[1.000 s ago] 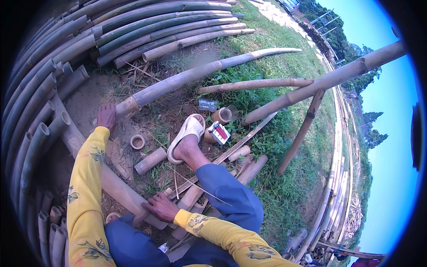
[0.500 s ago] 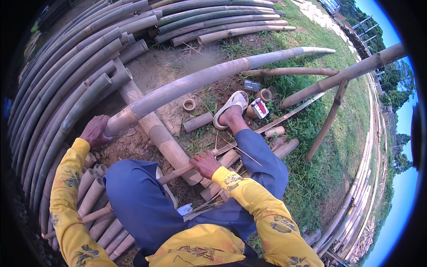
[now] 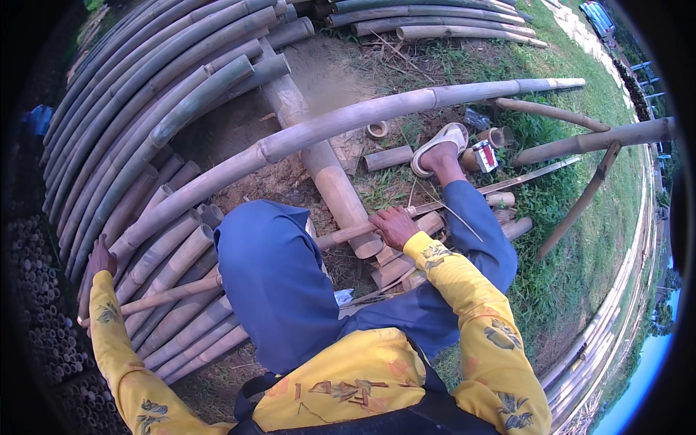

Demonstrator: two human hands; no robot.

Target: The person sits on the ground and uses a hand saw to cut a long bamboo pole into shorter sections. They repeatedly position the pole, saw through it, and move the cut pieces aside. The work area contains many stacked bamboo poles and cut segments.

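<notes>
A long pale bamboo pole (image 3: 326, 129) runs slantwise from the lower left to the upper right, crossing over a thick bamboo log (image 3: 330, 174). At far left my left hand (image 3: 101, 259) is closed about the pole's near end, its fingers partly hidden. Beyond my raised knee, my right hand (image 3: 395, 226) is wrapped round a thin wooden rod (image 3: 348, 234) close to the log's near end. A similar rod (image 3: 170, 293) shows left of the knee; whether the two are one piece is hidden behind my leg.
Stacked bamboo poles (image 3: 145, 101) fill the left side, with shorter pieces (image 3: 174, 261) beside my knee. A bamboo ring (image 3: 377, 130), a short cut piece (image 3: 388, 158) and a red-and-white pack (image 3: 484, 156) lie around my sandalled foot (image 3: 440, 148). A propped pole frame (image 3: 594, 145) stands right.
My left hand has moved further left and nearer, drawing the long pole with it. My right hand still grips the rod. The whole view has shifted.
</notes>
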